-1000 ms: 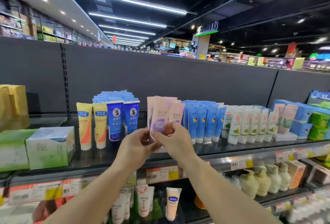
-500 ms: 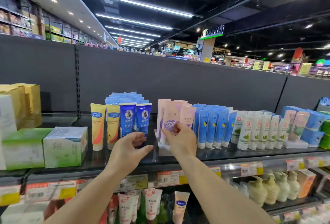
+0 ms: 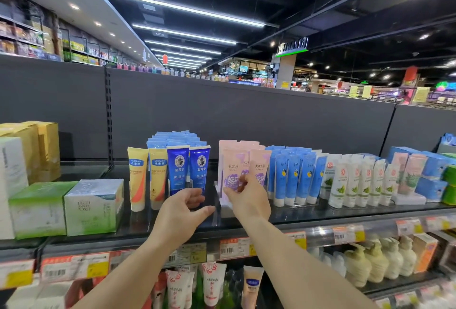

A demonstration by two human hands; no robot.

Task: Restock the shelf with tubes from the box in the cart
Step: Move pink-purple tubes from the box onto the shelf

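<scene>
A row of pink tubes with purple labels (image 3: 232, 168) stands upright on the black top shelf (image 3: 306, 212), in a clear plastic holder. My right hand (image 3: 248, 199) pinches the front pink tube near its lower end, with fingertips on the purple label. My left hand (image 3: 181, 212) hovers just left of it over the shelf edge, fingers curled apart and holding nothing, in front of the dark blue tubes (image 3: 188, 169). The cart and the box are out of view.
Yellow tubes (image 3: 145, 178) stand left of the dark blue ones, light blue tubes (image 3: 294, 178) and white tubes (image 3: 355, 183) to the right. Green and white boxes (image 3: 66, 207) fill the shelf's left end. Price tags (image 3: 234, 248) line the edge; more tubes and pump bottles (image 3: 380, 264) stand below.
My left hand let go of the pink tube and drew back to the left. My right hand keeps the tube and has set it upright at the front of the pink row.
</scene>
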